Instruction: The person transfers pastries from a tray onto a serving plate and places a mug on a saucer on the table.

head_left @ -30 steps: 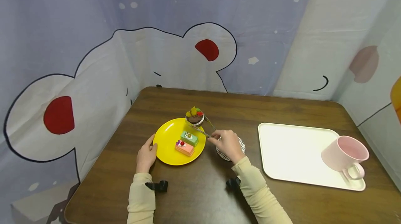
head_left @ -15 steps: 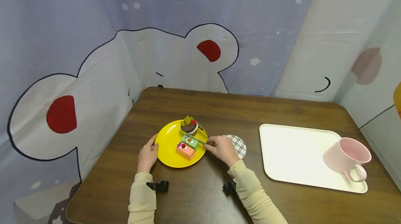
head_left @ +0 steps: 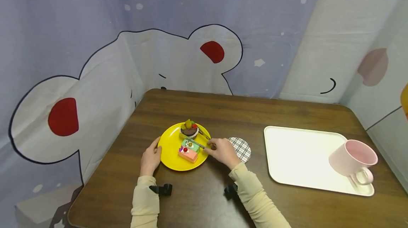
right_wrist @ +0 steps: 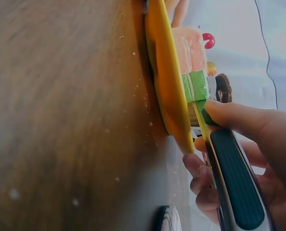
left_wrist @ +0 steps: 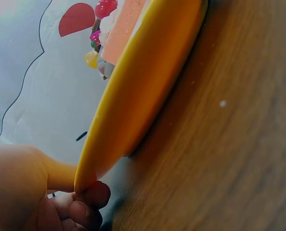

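My left hand (head_left: 150, 157) pinches the near-left rim of a yellow plate (head_left: 169, 148) between thumb and fingers, as the left wrist view also shows. On the plate lie a pink cake slice (head_left: 188, 155) topped with a red cherry and a green cake slice (head_left: 192, 145) beside it. Behind them is a chocolate cupcake (head_left: 189, 131) with fruit on top. My right hand (head_left: 223, 151) grips tongs with a dark green handle (right_wrist: 235, 178); their arms reach to either side of the cupcake. Whether the cupcake touches the plate is hard to tell.
A round plaid coaster (head_left: 242, 150) lies right of the plate, partly behind my right hand. Further right, a white tray (head_left: 293, 157) bears a pink mug (head_left: 349, 159). The brown table (head_left: 223, 111) ends at a printed curtain (head_left: 165, 57).
The tongs and cupcake have moved left and nearer, from the plate's far-right edge to inside its rim. My right hand has moved left, uncovering more of the coaster. My left hand stays on the rim.
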A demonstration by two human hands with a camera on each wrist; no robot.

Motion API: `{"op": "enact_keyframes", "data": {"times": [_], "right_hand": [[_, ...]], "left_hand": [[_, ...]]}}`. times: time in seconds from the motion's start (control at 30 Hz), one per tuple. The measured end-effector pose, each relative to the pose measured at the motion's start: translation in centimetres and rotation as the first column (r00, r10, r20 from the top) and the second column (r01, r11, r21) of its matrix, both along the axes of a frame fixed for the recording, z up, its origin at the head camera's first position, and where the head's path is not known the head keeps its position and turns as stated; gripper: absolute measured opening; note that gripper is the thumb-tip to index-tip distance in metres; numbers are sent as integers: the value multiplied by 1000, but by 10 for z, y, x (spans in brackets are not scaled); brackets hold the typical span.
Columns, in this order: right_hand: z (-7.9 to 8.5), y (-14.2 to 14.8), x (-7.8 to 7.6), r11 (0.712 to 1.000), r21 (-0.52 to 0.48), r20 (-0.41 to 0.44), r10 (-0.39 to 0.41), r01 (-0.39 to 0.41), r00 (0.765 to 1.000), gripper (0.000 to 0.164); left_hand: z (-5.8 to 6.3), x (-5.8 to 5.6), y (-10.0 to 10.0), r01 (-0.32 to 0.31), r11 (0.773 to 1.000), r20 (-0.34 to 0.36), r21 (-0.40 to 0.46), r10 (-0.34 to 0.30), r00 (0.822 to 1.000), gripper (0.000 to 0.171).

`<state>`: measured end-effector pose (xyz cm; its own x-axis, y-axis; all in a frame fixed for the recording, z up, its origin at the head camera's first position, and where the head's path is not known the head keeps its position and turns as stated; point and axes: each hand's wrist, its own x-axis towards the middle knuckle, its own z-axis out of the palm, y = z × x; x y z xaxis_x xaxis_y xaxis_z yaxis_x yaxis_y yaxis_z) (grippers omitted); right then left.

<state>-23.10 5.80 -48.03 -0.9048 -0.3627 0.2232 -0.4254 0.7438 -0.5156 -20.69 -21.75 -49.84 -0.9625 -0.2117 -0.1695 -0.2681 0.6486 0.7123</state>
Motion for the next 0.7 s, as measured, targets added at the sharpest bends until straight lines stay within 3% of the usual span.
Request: {"op": "enact_keyframes", "data": {"times": [0.33,0.7], "right_hand": [[6,4,-1,997,-79,44,5,-1,999,19],[12,14,-2,997,-76,77,9,-4,997,22]], "left_hand": [[0,0,1,-6,1000,1,1,6,1000,50],[-2,0,0,-3,1000,-7,-2,3,1000,50]]}}
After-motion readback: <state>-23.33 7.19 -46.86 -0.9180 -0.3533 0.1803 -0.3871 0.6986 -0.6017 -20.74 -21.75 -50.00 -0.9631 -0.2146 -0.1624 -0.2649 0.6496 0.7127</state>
